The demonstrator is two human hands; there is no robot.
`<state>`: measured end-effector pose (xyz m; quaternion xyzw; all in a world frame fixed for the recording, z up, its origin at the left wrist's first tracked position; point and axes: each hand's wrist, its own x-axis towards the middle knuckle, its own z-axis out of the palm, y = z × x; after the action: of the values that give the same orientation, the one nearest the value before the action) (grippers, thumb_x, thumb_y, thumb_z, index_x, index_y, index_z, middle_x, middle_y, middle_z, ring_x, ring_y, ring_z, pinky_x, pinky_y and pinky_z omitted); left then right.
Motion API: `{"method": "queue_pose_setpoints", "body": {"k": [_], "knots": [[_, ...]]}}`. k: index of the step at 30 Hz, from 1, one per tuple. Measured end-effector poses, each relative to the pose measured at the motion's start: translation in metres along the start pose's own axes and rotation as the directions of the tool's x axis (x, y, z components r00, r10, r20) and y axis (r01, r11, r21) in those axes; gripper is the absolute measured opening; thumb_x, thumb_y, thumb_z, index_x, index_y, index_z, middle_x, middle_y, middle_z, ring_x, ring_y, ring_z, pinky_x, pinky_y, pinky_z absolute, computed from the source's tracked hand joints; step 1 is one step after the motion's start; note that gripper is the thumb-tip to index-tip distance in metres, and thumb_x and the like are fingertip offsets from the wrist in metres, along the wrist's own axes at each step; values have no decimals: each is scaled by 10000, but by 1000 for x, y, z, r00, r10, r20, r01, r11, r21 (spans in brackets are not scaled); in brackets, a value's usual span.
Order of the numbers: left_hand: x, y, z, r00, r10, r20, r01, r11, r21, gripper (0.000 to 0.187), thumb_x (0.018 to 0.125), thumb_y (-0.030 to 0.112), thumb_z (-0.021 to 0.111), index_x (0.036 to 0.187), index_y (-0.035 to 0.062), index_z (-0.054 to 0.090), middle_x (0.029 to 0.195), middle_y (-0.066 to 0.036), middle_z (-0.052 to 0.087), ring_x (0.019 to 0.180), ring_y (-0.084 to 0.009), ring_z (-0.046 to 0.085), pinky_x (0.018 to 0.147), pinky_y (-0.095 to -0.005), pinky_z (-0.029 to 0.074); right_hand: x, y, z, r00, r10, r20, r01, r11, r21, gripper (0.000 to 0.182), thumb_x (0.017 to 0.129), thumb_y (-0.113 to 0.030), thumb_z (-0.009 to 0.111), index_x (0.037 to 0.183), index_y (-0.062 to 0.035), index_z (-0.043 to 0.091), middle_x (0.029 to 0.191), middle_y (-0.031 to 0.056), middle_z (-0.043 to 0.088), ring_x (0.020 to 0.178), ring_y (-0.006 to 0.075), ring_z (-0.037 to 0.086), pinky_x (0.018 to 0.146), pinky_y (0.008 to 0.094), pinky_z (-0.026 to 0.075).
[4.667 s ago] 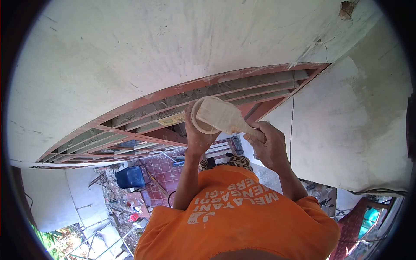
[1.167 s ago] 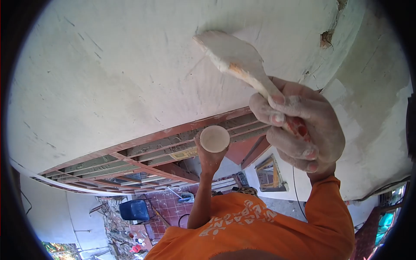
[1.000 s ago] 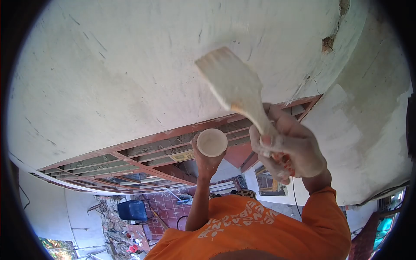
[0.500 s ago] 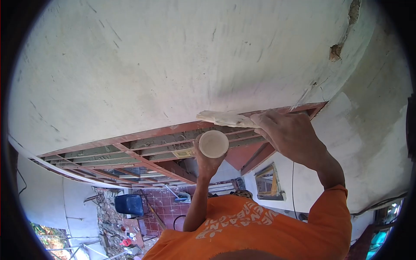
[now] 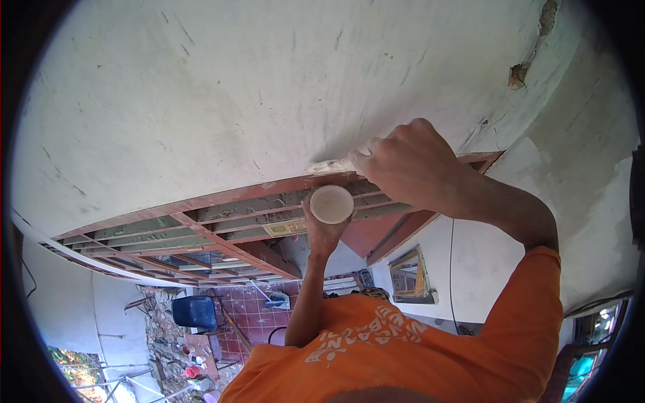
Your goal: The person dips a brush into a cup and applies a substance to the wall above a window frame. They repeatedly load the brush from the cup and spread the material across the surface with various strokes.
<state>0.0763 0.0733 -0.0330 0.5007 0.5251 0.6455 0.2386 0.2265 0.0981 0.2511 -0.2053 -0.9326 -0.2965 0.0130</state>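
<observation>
My left hand [image 5: 325, 233] is wrapped round a small round cup [image 5: 332, 204], held upright just below the red-brown beam, its pale inside facing me. In my right hand [image 5: 410, 164] is a paintbrush [image 5: 330, 166] caked with off-white paint, the fingers closed round its handle. The brush lies against the lower edge of the white wall [image 5: 222, 87], right above the beam and the cup. Most of the handle is hidden by my fingers.
Under the wall runs a red-brown wooden frame [image 5: 235, 250] with slats. Far below are a dark blue chair [image 5: 194, 313], red floor tiles [image 5: 259, 316] and rubble [image 5: 164, 336]. A thin cable [image 5: 452, 275] hangs at the right. The wall has a chipped hole [image 5: 517, 76].
My right hand has risen and turned knuckles up, bringing the brush from in front of the beam to the wall's lower edge. The cup has shifted slightly upward in view.
</observation>
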Motion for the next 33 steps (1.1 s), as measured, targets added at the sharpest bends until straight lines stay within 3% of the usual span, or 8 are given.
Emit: {"method": "queue_pose_setpoints", "body": {"k": [8, 11, 14, 17, 24, 26, 29, 33], "knots": [[1, -1, -5, 1000, -3, -22, 3, 1000, -3, 923, 669, 166, 929, 1366, -5, 348, 1253, -199, 561, 1148, -315, 589, 982, -428, 478, 29, 13, -62, 998, 65, 12, -63, 990, -126, 84, 813, -149, 685, 739, -114, 704, 628, 79, 662, 621, 209, 685, 526, 371, 457], [3, 1, -7, 1000, 4, -24, -4, 1000, 2, 919, 673, 164, 928, 1365, -4, 348, 1261, -199, 553, 1157, -311, 583, 985, -426, 478, 24, 29, -94, 950, 130, -282, -198, 954, -227, 171, 857, -235, 731, 770, -90, 702, 703, 102, 682, 666, 249, 682, 621, 413, 498], [5, 7, -7, 996, 63, -66, -62, 998, 16, 903, 676, 163, 926, 1355, -5, 354, 1251, -195, 558, 1151, -311, 586, 982, -425, 479, 13, 50, -124, 904, 81, -420, -218, 932, -289, 228, 866, -286, 754, 862, -70, 683, 736, 122, 674, 663, 295, 665, 664, 417, 508], [4, 9, -9, 997, 49, -60, -49, 999, 4, 898, 676, 164, 926, 1348, -5, 355, 1248, -193, 556, 1150, -314, 586, 988, -421, 474, -3, 57, -122, 894, 290, -343, -335, 939, -80, 218, 856, -232, 763, 945, -70, 647, 763, 130, 671, 678, 323, 648, 687, 410, 503], [-4, 6, -10, 997, 60, -52, -58, 997, 41, 890, 677, 181, 925, 1339, -6, 360, 1229, -201, 574, 1130, -324, 600, 972, -432, 483, -29, 52, -58, 920, 275, -278, -219, 951, 218, 182, 858, -195, 746, 943, -64, 654, 738, 112, 685, 690, 314, 683, 709, 420, 533], [-8, 8, -10, 999, -44, -21, 44, 999, -1, 874, 684, 170, 933, 1327, 17, 361, 1240, -176, 563, 1154, -292, 589, 986, -425, 482, -26, 53, -38, 964, 216, -157, -147, 920, 364, 170, 841, -181, 748, 919, -61, 656, 703, 120, 672, 680, 314, 681, 681, 418, 532], [-14, 5, -9, 1000, 13, -26, -10, 996, 92, 859, 690, 168, 929, 1320, 17, 366, 1230, -174, 569, 1142, -286, 594, 976, -421, 485, -13, 47, -17, 991, 133, 7, -127, 927, 352, 153, 829, -168, 750, 898, -61, 665, 727, 114, 662, 675, 307, 660, 661, 398, 513], [-21, -15, -5, 999, -33, -25, 34, 999, 33, 854, 692, 163, 925, 1320, 17, 364, 1224, -173, 574, 1131, -279, 597, 972, -414, 487, 4, 43, -3, 999, 37, 11, -39, 927, 372, 151, 821, -176, 746, 883, -60, 672, 720, 106, 667, 663, 292, 667, 649, 399, 520]]}}
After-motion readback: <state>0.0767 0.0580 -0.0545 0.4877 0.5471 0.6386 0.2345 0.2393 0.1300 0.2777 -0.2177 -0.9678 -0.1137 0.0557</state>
